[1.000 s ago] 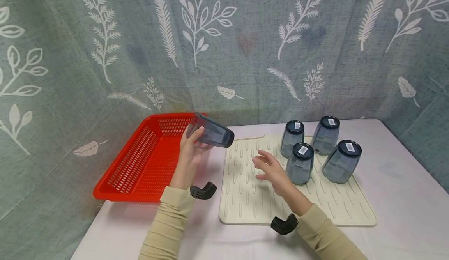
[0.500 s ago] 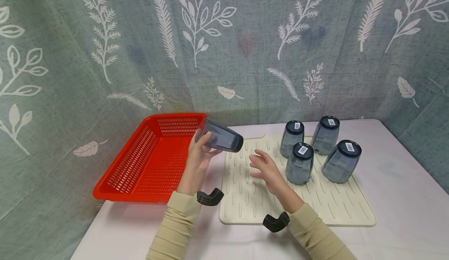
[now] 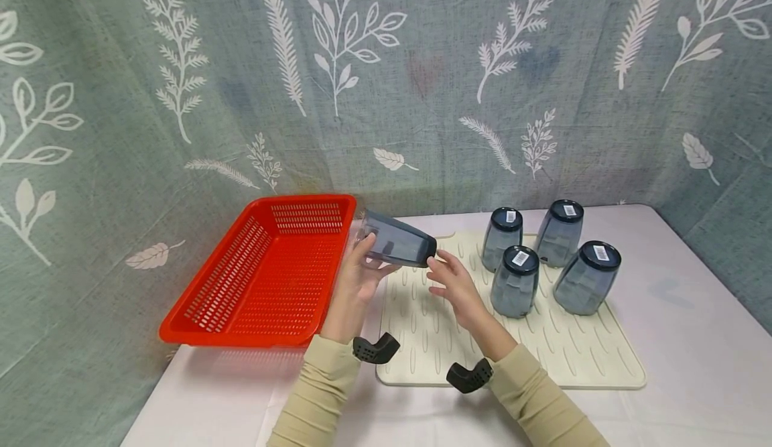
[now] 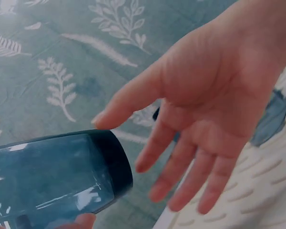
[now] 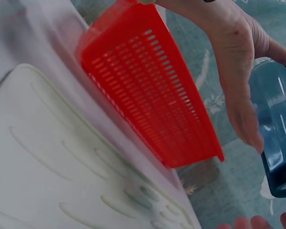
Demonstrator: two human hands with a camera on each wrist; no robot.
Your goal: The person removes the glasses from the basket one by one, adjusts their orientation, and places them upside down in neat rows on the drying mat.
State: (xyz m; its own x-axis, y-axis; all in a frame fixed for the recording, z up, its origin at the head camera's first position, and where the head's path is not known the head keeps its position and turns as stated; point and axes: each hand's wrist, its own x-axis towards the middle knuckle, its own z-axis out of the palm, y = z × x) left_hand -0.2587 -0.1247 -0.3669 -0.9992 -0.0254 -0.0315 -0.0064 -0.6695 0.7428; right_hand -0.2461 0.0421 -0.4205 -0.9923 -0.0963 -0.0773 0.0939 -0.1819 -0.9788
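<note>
My left hand [image 3: 356,283] grips a blue-grey drinking glass [image 3: 398,240] by its mouth end, thumb in front. The glass lies on its side in the air above the mat's left back corner, dark base pointing right and slightly down. My right hand [image 3: 461,293] has its fingers spread right at that base. In the left wrist view the right palm [image 4: 205,109] faces the camera, and the thumb tip overlaps the edge of the base. From the right wrist, the left hand [image 5: 233,71] shows along the side of the glass [image 5: 276,114].
A red perforated basket [image 3: 277,286] stands at the left. On the cream ridged mat [image 3: 416,340], several similar glasses stand upside down at the right, among them a front one [image 3: 515,283] and a right one [image 3: 588,278]. A patterned curtain [image 3: 422,98] hangs behind the table.
My left hand has carried the glass rightward and a little down, away from the basket. My right hand has shifted slightly left, and the glass's base now meets its fingertips in view.
</note>
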